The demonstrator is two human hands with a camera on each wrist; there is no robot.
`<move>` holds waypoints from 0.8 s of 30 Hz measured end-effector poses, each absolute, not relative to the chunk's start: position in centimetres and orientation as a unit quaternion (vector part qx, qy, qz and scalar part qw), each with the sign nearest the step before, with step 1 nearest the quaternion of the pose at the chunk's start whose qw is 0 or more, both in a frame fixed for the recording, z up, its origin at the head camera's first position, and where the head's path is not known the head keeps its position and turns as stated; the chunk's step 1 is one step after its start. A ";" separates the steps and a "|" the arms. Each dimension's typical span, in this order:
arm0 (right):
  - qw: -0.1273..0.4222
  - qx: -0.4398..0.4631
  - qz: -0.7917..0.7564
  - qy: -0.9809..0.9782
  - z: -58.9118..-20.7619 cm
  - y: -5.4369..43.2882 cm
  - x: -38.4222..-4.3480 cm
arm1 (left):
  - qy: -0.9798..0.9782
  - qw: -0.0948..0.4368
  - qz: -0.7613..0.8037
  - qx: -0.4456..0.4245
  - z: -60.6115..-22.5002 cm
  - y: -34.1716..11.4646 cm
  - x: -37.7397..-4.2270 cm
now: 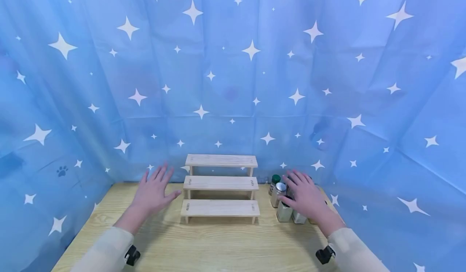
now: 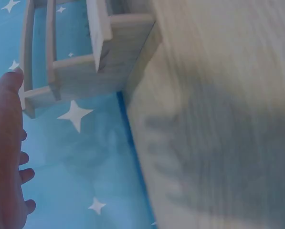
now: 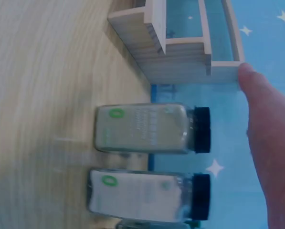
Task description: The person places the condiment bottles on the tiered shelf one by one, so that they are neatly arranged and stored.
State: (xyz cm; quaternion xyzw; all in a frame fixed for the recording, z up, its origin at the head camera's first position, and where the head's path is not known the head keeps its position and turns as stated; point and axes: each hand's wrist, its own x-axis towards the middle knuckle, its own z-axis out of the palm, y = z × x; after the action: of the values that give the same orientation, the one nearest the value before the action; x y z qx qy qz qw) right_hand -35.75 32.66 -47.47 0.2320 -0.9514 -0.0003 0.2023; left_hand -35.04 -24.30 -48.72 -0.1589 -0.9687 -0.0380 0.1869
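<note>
A three-step wooden rack (image 1: 220, 208) stands on the table in the middle of the head view, its steps bare. To its left, my left hand (image 1: 154, 193) hovers with fingers spread and holds nothing. My right hand (image 1: 305, 197) is held with spread fingers over a cluster of spice jars (image 1: 284, 212) right of the rack, partly hiding them. In the right wrist view, one black-capped jar with greyish contents (image 3: 142, 129) stands beside another with white contents (image 3: 137, 195); the right thumb (image 3: 264, 95) is apart from both.
The light wooden table (image 1: 204, 247) ends at a blue star-patterned curtain (image 1: 225, 81) behind and at both sides. A green-capped jar (image 1: 275, 179) and a silver-capped jar (image 1: 279, 189) stand at the left of the cluster, close to the rack's right side.
</note>
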 end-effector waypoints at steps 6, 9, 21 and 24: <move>0.222 0.237 0.027 -0.946 -49.2 32.6 -34.9 | -0.965 0.196 -0.073 -0.159 -50.6 -23.3 -34.2; 0.222 0.237 0.030 -0.945 -49.6 32.6 -34.5 | -0.963 0.197 -0.101 -0.156 -51.8 -23.0 -33.8; 0.205 0.221 0.047 -0.952 -51.2 32.8 -33.6 | -0.958 0.152 -0.173 -0.170 -55.2 -22.0 -33.5; 0.208 0.224 0.048 -0.951 -51.4 33.0 -33.5 | -0.955 0.148 -0.181 -0.185 -55.6 -21.9 -33.6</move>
State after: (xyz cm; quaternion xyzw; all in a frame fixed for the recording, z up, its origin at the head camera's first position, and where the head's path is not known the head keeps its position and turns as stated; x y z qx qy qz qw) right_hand -33.53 33.01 -51.38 0.2243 -0.9507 0.0485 0.2084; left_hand -33.59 -21.88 -55.58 -0.1846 -0.9546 -0.1813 0.1480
